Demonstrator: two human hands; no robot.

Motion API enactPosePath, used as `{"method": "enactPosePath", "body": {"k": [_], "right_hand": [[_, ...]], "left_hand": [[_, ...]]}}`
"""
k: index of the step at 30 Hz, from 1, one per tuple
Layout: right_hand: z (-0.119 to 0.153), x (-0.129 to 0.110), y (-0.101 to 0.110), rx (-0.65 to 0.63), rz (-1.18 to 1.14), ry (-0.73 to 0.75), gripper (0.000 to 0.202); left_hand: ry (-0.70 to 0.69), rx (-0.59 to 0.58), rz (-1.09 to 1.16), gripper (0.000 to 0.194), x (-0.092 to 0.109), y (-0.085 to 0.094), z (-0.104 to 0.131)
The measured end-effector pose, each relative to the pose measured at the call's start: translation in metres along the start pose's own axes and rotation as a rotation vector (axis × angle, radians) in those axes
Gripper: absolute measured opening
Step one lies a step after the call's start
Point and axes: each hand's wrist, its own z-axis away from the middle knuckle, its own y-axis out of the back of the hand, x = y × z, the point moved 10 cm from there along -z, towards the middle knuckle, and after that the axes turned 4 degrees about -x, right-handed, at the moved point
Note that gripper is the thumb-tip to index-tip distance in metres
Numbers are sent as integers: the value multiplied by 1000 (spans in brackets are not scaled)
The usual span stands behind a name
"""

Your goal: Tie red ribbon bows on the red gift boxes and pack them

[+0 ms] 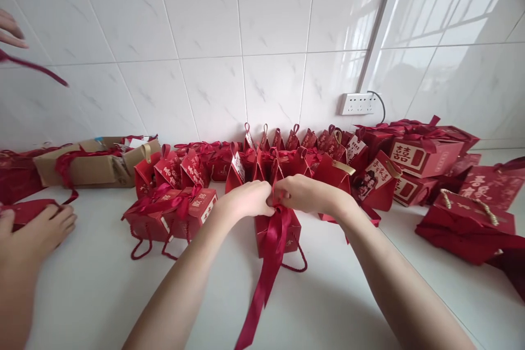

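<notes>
A small red gift box (292,235) stands on the white tabletop in front of me, with a rope handle (302,263) hanging at its right side. Across its top lies a dark red satin ribbon (273,251), one long tail trailing down the front toward me. My left hand (253,198) and my right hand (294,193) meet just above the box, fingers closed on the ribbon near its knot. The fingertips partly hide the knot. Left of the box sit two red boxes with ribbon (174,212) and rope handles.
Rows of red gift boxes (283,158) line the tiled wall, with stacked boxes (426,156) at right. A cardboard box (88,167) holds ribbons. At the left edge, another person's hand (49,227) rests on a red box; another hand, higher up, is near a ribbon (36,67).
</notes>
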Motion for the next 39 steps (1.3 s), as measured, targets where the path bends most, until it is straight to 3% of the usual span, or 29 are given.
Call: {"method": "enactPosePath", "body": {"k": [4,9,14,18,23,30,36,39], "right_hand": [[-1,-6,-4,-23,127,27,27],[-1,-8,-4,4,58,35,25],[-1,-12,5,102,22,72,30],[0,-4,1,45,3,48,31],[-2,0,-2,11,-33,94,24],[-7,-3,-16,-76,2,108,27],[-10,-5,-28,-157,-71,147,20],[-11,-6,-26,-120,-73,144,13]], "left_hand": [[39,-77,-103,15,-7,-2,-8],[32,-112,-267,9,-10,-1,-7],[-31,-72,-233,19,0,5,-2],[-64,-53,-209,19,9,13,8],[-61,85,-170,15,17,34,23],[-30,-130,-245,10,11,-6,3],[-40,-254,-139,11,-3,-20,-6],[-36,-269,-135,18,-6,-19,-7]]}}
